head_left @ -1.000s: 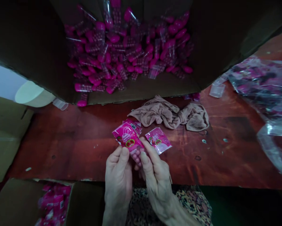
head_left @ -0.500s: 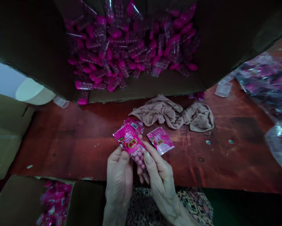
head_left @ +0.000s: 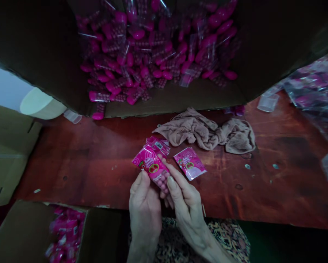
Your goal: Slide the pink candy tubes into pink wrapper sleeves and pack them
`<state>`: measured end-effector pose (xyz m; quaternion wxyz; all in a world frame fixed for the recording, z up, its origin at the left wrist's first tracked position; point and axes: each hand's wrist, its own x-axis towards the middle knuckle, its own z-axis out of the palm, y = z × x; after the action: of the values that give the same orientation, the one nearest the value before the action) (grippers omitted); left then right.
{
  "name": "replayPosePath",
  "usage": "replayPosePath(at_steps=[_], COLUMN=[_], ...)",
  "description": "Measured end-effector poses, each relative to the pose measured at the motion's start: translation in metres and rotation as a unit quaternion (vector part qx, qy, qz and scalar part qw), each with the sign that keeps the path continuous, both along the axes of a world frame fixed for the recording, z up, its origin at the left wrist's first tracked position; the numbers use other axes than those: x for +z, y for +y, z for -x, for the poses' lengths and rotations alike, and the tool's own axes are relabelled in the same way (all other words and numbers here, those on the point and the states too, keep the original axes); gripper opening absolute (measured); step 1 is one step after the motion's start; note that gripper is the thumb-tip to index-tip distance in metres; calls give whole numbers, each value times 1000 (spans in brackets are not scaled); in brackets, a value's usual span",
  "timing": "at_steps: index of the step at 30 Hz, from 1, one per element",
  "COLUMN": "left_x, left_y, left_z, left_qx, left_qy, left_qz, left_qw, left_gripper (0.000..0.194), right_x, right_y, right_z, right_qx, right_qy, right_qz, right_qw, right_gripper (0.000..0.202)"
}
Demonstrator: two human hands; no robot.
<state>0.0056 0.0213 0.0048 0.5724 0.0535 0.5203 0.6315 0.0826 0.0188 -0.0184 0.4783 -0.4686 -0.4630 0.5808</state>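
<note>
Between both hands is a pink candy packet (head_left: 152, 165), tilted, with round pink candies showing through its clear lower end. My left hand (head_left: 145, 199) is closed on the packet's left edge, thumb on top. My right hand (head_left: 184, 197) grips the lower right end, its thumb over the candies and its fingers partly hidden underneath. Just beyond the held packet lie a few more pink packets (head_left: 160, 145), partly covered by it. To the right, a flat pink packet (head_left: 190, 163) rests on the reddish wooden table (head_left: 98, 164).
A large cardboard box (head_left: 158, 104) at the back holds many clear tubes with pink caps. A crumpled cloth (head_left: 194, 129) lies before it. Lower left, another box (head_left: 18, 230) holds pink packets. Clear plastic bags (head_left: 314, 87) stand right; a pale bowl (head_left: 40, 104) sits left.
My left hand has shifted slightly right, its thumb now pressed on the packet's left edge. The right hand keeps its hold. The whole view has moved a little.
</note>
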Motion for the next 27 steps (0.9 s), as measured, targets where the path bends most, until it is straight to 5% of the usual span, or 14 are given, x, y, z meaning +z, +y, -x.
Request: replayPosePath(at_steps=[8, 12, 19, 27], left_x=[0, 0, -4, -5], left_y=[2, 7, 1, 1], left_z=[6, 11, -5, -6], left_qx=[24, -30, 63, 24], left_qy=[51, 17, 9, -32], left_qz=[-5, -27, 42, 42], left_qw=[998, 999, 997, 998], left_gripper=[16, 23, 19, 22], right_x=[-6, -7, -9, 2], right_y=[-3, -2, -14, -8], right_z=[0, 0, 7, 6], right_qx=[-14, 4, -48, -59], right_qy=[65, 38, -72, -85], right_qz=[97, 76, -24, -13], right_qw=[993, 996, 996, 995], right_gripper=[37, 38, 39, 38])
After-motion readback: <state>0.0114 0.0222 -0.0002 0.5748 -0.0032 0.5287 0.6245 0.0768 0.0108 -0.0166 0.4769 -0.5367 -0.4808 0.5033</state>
